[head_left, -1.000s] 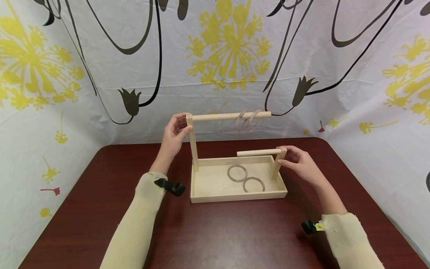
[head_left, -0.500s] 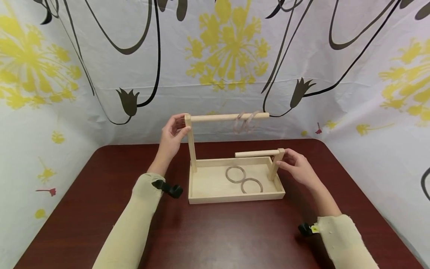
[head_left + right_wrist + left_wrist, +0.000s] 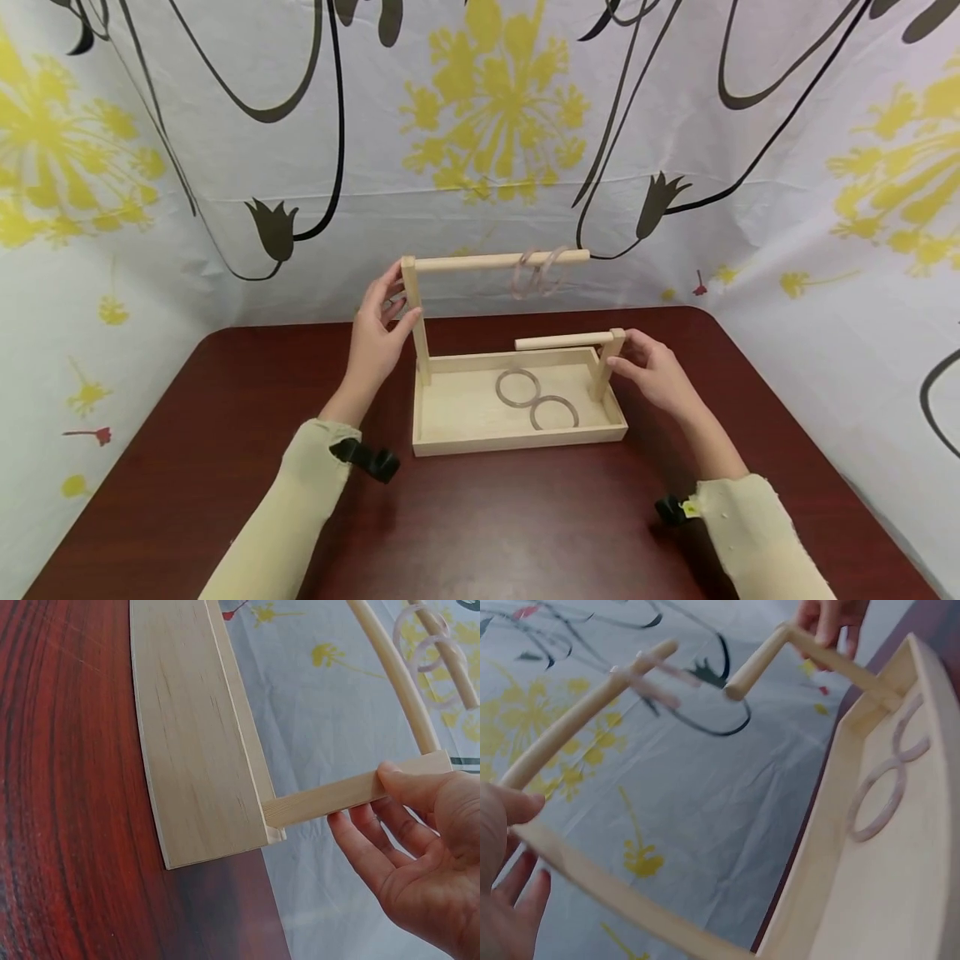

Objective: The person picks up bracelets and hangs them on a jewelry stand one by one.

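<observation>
A pale wooden ring rack has a shallow tray (image 3: 461,421), with a tall post (image 3: 416,321) on its left and a short post (image 3: 606,367) on its right. At the tall post's upper part is my left hand (image 3: 377,337), thumb in front, fingers spread loosely and partly hidden behind it. My right hand (image 3: 656,375) pinches the short post near its top, thumb on one face and fingers on the other, as the right wrist view shows. Two translucent rings (image 3: 551,271) hang on the upper rod (image 3: 480,262). Two more rings (image 3: 517,388) lie in the tray. The lower rod (image 3: 562,341) carries no ring.
The rack stands on a dark red-brown table (image 3: 487,525), near its back edge. Behind and beside the table hangs a white curtain (image 3: 465,225) with yellow and dark plant prints. Black wrist straps (image 3: 365,458) sit over the sleeves.
My left hand has slid slightly lower on the tall post and its fingers have loosened and spread. The right hand keeps its hold. The whole scene has shifted a little leftward in the head view.
</observation>
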Motion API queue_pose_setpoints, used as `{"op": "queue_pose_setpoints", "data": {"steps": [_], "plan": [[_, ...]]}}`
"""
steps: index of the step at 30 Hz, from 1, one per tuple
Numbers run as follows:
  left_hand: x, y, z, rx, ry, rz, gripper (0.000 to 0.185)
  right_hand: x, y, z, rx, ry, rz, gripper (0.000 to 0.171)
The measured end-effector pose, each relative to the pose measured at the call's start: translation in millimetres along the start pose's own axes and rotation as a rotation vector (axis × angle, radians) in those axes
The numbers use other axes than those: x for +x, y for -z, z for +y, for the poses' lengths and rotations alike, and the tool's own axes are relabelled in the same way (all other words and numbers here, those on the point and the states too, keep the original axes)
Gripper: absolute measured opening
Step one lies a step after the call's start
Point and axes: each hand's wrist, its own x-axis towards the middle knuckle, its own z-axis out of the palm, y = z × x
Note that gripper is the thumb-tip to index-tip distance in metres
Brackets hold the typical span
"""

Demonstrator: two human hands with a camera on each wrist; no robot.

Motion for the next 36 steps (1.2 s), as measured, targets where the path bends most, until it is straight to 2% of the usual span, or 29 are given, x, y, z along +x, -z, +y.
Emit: {"op": "queue_pose_setpoints", "data": {"steps": [7,14,18,23,30,36], "plan": [[-15.4,-13.0,6.4,0.058,-0.042,0.074,0.074,1,0,-1,-0.019,-0.014,-0.001,0.033],[-28.9,-23.3,5.3,0.043,-0.004,0.115,0.069,2,0,-1,-0.029,-0.017,0.004,0.032],[-35.3,-29.0,1.7,0.015,0.028,0.068,0.063,2,0,-1,-0.026,-0.018,-0.002,0.033],[-38.5,-38.0,-3.3,0.012,0.097,-0.031,0.053,2,1,-2,-0.016,-0.015,-0.009,0.033],[-38.3,-49.2,-10.2,-0.036,0.219,-0.141,0.045,2,0,-1,-0.022,-0.021,-0.009,0.033],[-36.3,-56.8,-16.8,-0.048,0.266,-0.202,0.045,0,0,1,-0.021,-0.03,-0.009,0.032]]}}
